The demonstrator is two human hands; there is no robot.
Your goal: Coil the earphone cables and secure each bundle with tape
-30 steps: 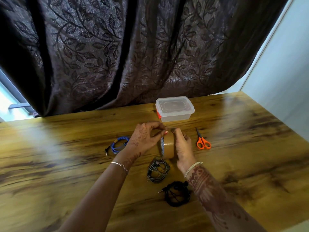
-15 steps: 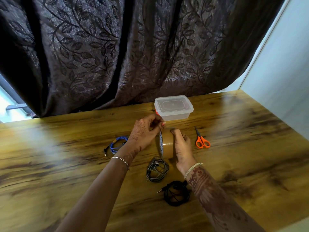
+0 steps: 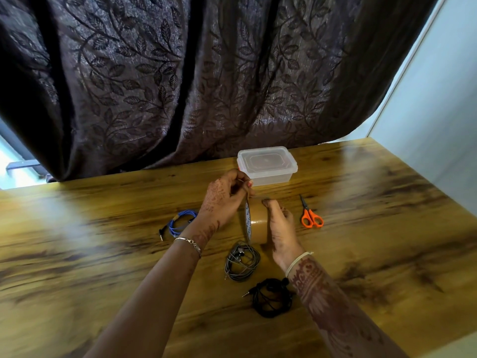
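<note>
A brown tape roll (image 3: 257,223) stands on its edge on the wooden table (image 3: 374,241). My right hand (image 3: 280,228) holds the roll from its right side. My left hand (image 3: 224,197) pinches the loose tape end just above the roll and holds it up toward the box. A grey coiled earphone (image 3: 242,262) lies just in front of the roll. A black coiled earphone (image 3: 271,297) lies nearer me, beside my right forearm. A blue coiled earphone (image 3: 180,223) lies to the left, partly behind my left wrist.
Orange-handled scissors (image 3: 311,218) lie to the right of the roll. A clear lidded plastic box (image 3: 267,165) stands behind my hands. A dark leaf-patterned curtain (image 3: 206,73) hangs along the table's far edge. A pale wall (image 3: 438,112) is at the right.
My left hand has lifted up and away from the roll toward the box, drawing the tape end out. My right hand has stayed on the roll.
</note>
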